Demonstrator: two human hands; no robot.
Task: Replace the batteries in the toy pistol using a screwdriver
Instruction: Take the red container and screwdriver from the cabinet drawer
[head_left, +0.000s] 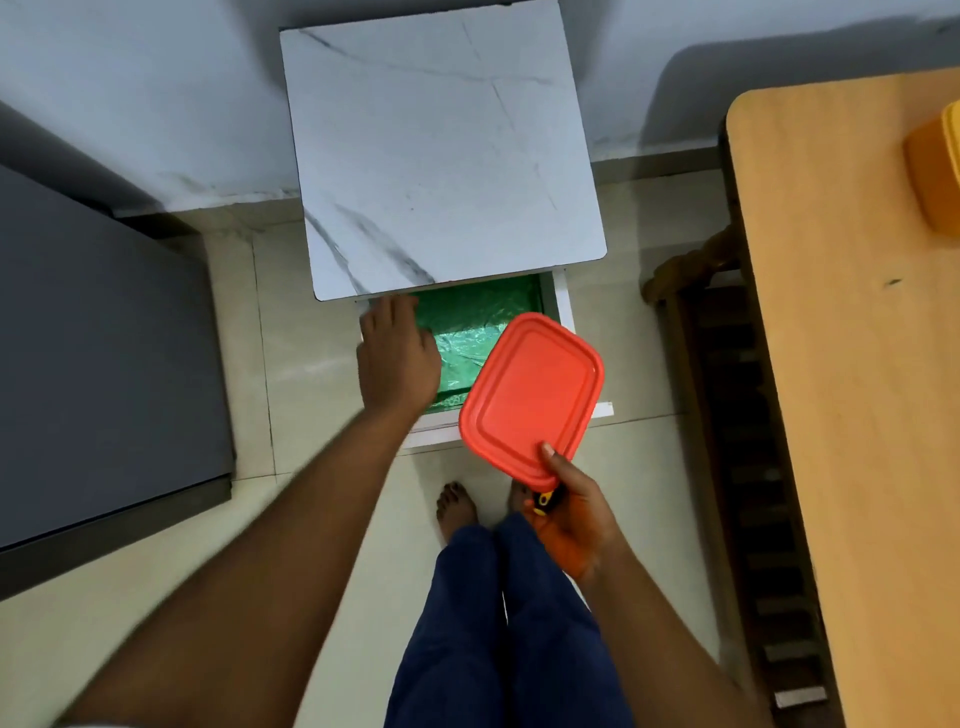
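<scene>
Item: screwdriver (543, 502), black-and-yellow handle only showing, tucked in our right hand (571, 514) under the red lid (531, 397); shaft and tip hidden. We judge it light, rigid and not fragile, its handle best taken full in the palm; shared with the lid, it could slip. Our right fingers curl round both, the thumb (550, 453) pressing the lid's near edge from above, the handle just beneath. The lid looks like thin, stiff, smooth plastic, held at one short end, its far end out over the open drawer (563, 304). Drawer: white, lined with green crinkled film (467, 332), pulled out from beneath the marble-patterned table top (441, 156). Our left hand (397, 358) reaches into the drawer's left side, blurred; its grip we cannot tell. Toy pistol and batteries: not seen. Right of the drawer, a wooden table (857, 364) bearing a yellow container (935, 171).
</scene>
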